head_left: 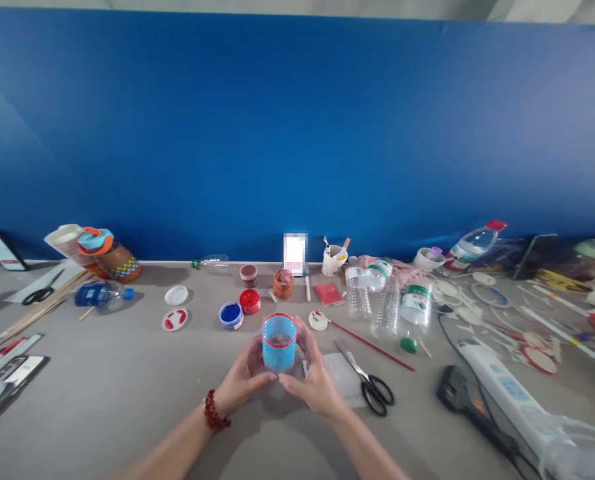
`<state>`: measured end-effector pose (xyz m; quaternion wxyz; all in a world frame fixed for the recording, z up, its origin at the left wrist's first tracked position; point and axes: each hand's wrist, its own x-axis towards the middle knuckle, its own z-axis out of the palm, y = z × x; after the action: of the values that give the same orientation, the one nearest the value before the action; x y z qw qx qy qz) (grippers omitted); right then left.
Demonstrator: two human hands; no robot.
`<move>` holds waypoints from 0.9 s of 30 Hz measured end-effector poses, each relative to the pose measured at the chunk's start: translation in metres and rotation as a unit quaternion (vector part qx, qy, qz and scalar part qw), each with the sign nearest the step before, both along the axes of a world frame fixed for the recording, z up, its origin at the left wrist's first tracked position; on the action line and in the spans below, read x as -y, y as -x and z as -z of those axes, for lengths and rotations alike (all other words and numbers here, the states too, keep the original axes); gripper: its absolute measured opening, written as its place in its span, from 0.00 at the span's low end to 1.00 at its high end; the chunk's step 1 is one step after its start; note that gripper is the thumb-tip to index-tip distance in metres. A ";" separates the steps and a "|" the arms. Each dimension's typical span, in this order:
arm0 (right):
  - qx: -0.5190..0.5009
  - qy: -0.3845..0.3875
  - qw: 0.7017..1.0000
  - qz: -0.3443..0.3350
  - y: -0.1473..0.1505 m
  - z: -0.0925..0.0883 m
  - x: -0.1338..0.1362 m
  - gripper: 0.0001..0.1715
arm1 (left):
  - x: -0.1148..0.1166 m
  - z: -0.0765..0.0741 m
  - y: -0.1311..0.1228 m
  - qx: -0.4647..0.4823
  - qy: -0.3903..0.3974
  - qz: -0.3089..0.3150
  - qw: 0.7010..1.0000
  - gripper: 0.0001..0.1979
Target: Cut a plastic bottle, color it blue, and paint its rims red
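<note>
A small clear plastic cup (279, 347), painted blue with red bands near its rim, is upright between both hands at the centre. My left hand (243, 375) curls round its left side, with a red bead bracelet on the wrist. From the right, my right hand (315, 375) closes round the other side, and the two thumbs nearly meet at its base. Just beyond the cup stand an open jar of blue paint (231, 316) and an open jar of red paint (250, 302). Black-handled scissors (370, 387) lie on white paper right of my right hand.
Clear bottles (417, 307), a white power strip (507, 387) and a black glue gun (470, 403) lie to the right. A brush (372, 345) lies beyond the scissors. Jar lids (175, 319), a small bottle (102, 295) and wooden sticks (37, 312) are left. A blue partition (297, 133) rises behind.
</note>
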<state>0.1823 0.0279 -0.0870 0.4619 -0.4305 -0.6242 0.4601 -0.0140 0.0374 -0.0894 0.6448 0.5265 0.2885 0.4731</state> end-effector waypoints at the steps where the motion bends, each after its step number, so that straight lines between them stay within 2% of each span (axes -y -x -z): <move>1: -0.003 0.002 1.000 -0.003 -0.001 0.001 0.000 0.61 | -0.001 0.000 0.002 -0.019 -0.012 0.002 1.000 0.34; 9: -0.021 0.014 0.999 -0.022 -0.002 0.011 0.000 0.62 | -0.005 0.005 0.015 -0.156 -0.077 -0.004 0.985 0.39; 17: 0.008 0.012 1.000 -0.013 -0.005 0.016 -0.002 0.62 | -0.010 -0.001 0.018 -0.248 -0.137 0.001 0.959 0.41; 27: 0.024 0.011 0.999 -0.024 -0.009 0.014 -0.005 0.60 | -0.011 -0.006 0.017 -0.294 -0.165 -0.026 0.941 0.39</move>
<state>0.1914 0.0333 -0.1014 0.4304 -0.4318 -0.6401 0.4676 -0.0314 0.0481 -0.0831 0.4228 0.7335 0.3963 0.3551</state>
